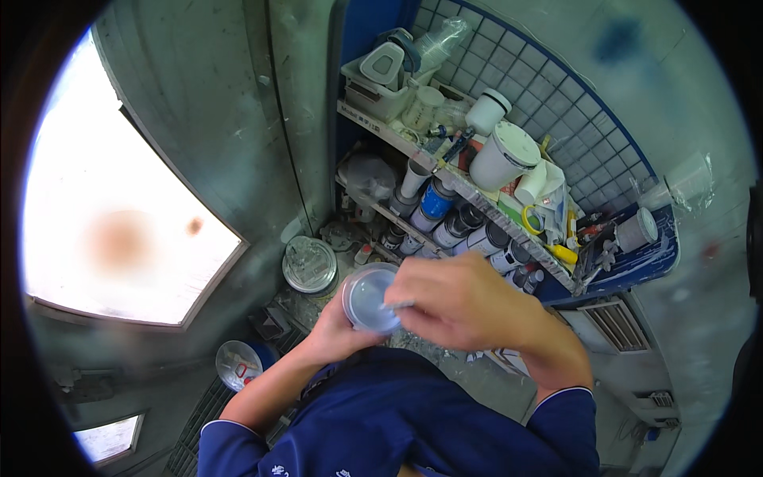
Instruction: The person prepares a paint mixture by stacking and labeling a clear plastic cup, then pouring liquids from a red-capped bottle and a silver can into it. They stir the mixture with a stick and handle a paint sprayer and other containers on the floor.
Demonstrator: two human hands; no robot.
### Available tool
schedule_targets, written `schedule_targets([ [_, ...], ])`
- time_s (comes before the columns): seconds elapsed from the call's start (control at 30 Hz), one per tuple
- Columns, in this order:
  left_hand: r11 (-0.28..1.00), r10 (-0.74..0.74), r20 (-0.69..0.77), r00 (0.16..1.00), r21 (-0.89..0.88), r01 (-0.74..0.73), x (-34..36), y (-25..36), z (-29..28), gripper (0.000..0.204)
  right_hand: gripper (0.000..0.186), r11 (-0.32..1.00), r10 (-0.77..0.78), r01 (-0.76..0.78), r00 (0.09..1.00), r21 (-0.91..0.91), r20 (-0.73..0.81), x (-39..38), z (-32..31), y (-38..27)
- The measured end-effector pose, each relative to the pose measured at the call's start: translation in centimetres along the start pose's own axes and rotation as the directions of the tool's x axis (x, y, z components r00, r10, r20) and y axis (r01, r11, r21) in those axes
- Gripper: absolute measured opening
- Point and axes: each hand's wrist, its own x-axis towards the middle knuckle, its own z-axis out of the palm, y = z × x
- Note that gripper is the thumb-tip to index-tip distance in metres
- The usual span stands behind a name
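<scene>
My left hand [334, 326] grips a small clear plastic cup [369, 297] from below and holds it up in front of my chest. My right hand [461, 306] is closed above and beside the cup, pinching a thin pale stick [397, 304] whose end lies over the cup's mouth. The cup looks greyish inside; what it holds I cannot make out. Both forearms rise from dark blue short sleeves at the lower edge.
Behind the hands stands a wire-backed shelf unit [445, 171] crowded with spray cans [445, 226], white tubs [502, 155], cups and small tools. A round clear lidded container [309, 264] sits lower left of the shelves. A blue-rimmed bucket [238, 364] stands on the floor grating. A bright window [119, 222] fills the left.
</scene>
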Motion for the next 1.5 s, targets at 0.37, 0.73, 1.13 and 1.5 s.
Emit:
schedule_targets([
  [0.37, 0.994, 0.006, -0.063, 0.998, 0.106, 0.0, -0.2, -0.1, -0.4, 0.091, 0.022, 0.996, 0.079, -0.078, 0.997, 0.046, -0.021, -1.2, 0.6, -0.3],
  [0.73, 0.965, 0.01, 0.076, 0.997, 0.259, -0.03, -0.7, -1.5, -1.4, 0.082, 0.028, 0.958, 0.286, -0.277, 0.948, 0.078, -0.138, -3.4, 5.0, -1.3],
  [1.13, 0.938, -0.024, 0.213, 0.977, 0.342, -0.052, -1.6, -1.4, 1.8, 0.075, 0.022, 0.92, 0.385, -0.371, 0.917, 0.127, -0.104, -8.2, 3.4, -5.2],
  [1.5, 0.864, -0.147, 0.16, 0.976, 0.501, 0.048, -4.2, -1.6, 12.7, 0.089, 0.027, 0.917, 0.364, -0.345, 0.929, 0.201, -0.065, -19.8, -0.4, -8.4],
])
